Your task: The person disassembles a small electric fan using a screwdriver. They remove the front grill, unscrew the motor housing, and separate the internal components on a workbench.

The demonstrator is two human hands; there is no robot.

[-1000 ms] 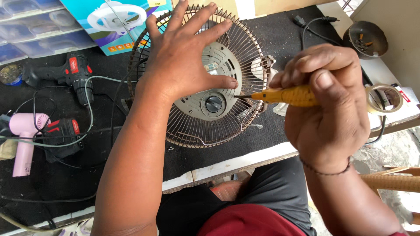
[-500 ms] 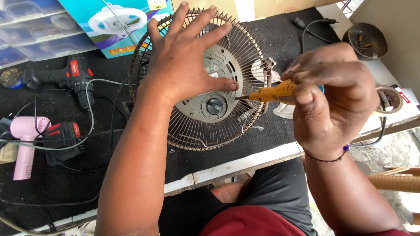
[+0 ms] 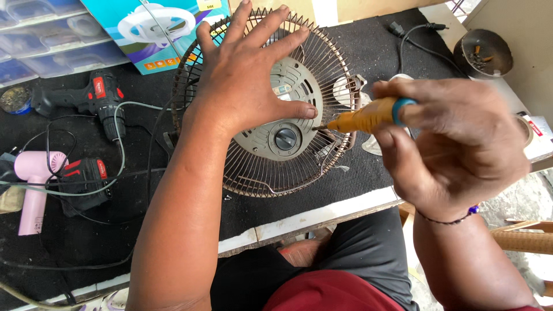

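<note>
A round fan with a rusty wire grille (image 3: 271, 173) and a grey centre housing (image 3: 285, 138) lies flat on the black bench. My left hand (image 3: 247, 75) presses flat on the housing, fingers spread wide. My right hand (image 3: 455, 144) grips a screwdriver with a yellow and blue handle (image 3: 368, 117). Its tip pokes through the grille to the housing's right edge, close to my left thumb.
A black and red cordless drill (image 3: 98, 98) and a pink hair dryer (image 3: 34, 184) lie at the left among cables. A blue fan box (image 3: 150, 29) stands at the back. A metal bowl (image 3: 483, 53) sits at the far right. The bench's white front edge (image 3: 322, 213) runs below the fan.
My right hand has turned and shifted around the screwdriver handle, with the tip staying at the housing's right edge. The left hand has stayed pressed on the fan.
</note>
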